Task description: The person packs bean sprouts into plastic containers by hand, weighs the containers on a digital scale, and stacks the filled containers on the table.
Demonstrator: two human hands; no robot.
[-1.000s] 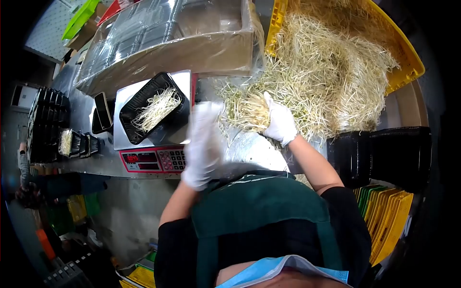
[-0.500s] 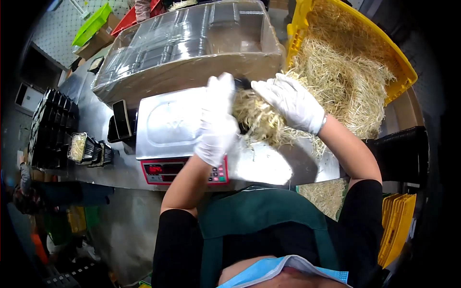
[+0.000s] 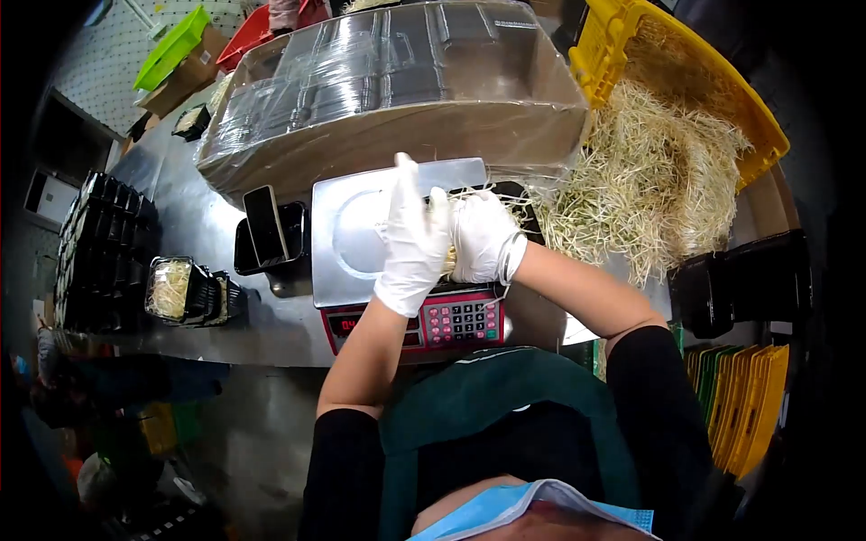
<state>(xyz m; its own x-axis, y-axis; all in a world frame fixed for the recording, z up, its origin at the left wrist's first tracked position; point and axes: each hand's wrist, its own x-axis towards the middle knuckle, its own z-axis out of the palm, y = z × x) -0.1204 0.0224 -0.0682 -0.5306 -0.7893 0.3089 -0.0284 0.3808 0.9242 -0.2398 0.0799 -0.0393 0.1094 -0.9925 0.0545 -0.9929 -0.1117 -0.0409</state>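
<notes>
Both of my hands wear white gloves and are close together over the right part of the silver-topped scale [image 3: 352, 234]. My left hand [image 3: 410, 239] is upright with fingers stretched out, beside the sprouts and holding nothing visible. My right hand [image 3: 483, 236] has its fingers curled down onto a clump of bean sprouts [image 3: 450, 260]. Under and behind the right hand lies a black plastic tray [image 3: 532, 216], mostly hidden, with sprouts in it. A loose heap of sprouts [image 3: 631, 189] spills from the tipped yellow crate [image 3: 758, 108] at the right.
Behind the scale stands a plastic-wrapped carton [image 3: 388, 140] of black trays. To the left are a phone [image 3: 265, 224] resting on a black tray [image 3: 295, 248], filled sprout trays [image 3: 170, 288] and stacked black trays [image 3: 104, 252]. Black containers [image 3: 744, 279] stand at the right edge.
My right hand has moved left and down with sprouts, onto the tray at the scale. My left hand stays near it, its fingers still raised. The view has shifted slightly.
</notes>
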